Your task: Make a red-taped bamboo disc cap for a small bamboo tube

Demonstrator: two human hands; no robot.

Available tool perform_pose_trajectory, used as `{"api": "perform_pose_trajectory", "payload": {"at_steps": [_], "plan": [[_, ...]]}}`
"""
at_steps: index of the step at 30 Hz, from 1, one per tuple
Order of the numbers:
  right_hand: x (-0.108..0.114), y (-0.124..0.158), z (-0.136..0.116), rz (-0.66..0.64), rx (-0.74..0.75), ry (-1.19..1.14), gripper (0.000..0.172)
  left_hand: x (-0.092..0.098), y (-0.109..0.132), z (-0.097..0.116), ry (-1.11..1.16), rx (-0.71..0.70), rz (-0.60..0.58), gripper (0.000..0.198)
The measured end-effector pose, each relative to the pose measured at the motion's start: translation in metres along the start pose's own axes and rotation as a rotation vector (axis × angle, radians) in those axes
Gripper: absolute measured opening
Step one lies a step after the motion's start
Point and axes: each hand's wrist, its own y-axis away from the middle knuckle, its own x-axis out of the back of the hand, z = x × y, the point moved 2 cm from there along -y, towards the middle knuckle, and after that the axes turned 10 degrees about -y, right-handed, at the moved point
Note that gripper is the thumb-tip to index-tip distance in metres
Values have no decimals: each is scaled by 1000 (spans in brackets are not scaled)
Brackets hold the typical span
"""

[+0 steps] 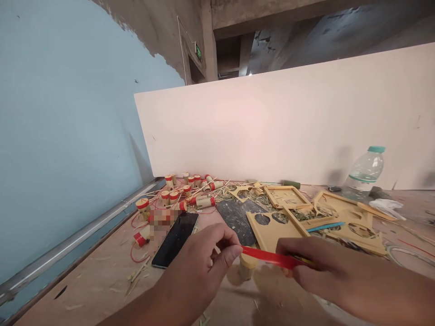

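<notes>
A red strip point(263, 256), flat and ribbon-like, is stretched between my two hands. My left hand point(207, 260) pinches its left end between thumb and fingertips. At the other end my right hand point(316, 262) is closed around the strip, together with a slim yellow-and-black thing point(305, 260) whose kind is mostly hidden by the fingers. Just below the strip, a small pale bamboo-like cylinder point(247, 270) stands upright on the table, its top partly covered. A black phone point(176, 240) lies left of my left hand.
Several small cylinders with red bands point(205, 202), sticks and red cords are heaped at the back left. Yellow frames with round holes point(272, 228), a dark slab point(236, 219), a blue strip point(325, 227) and shavings lie right of centre. A plastic bottle point(365, 174) stands before the white board point(265, 131).
</notes>
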Motion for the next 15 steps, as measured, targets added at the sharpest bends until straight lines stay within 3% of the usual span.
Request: {"api": "perform_pose_trajectory", "payload": {"at_steps": [5, 8, 11, 15], "plan": [[-22, 7, -10, 160, 127, 102, 28, -4, 13, -8, 34, -3, -78, 32], [-35, 8, -10, 237, 271, 198, 17, -9, 23, -16, 58, -9, -53, 33], [-43, 9, -2, 313, 415, 223, 43, -15, 28, -25, 52, 12, -16, 34], [-49, 7, 5, 282, 462, 270, 48, -23, 23, -38, 25, 12, -64, 31]]}}
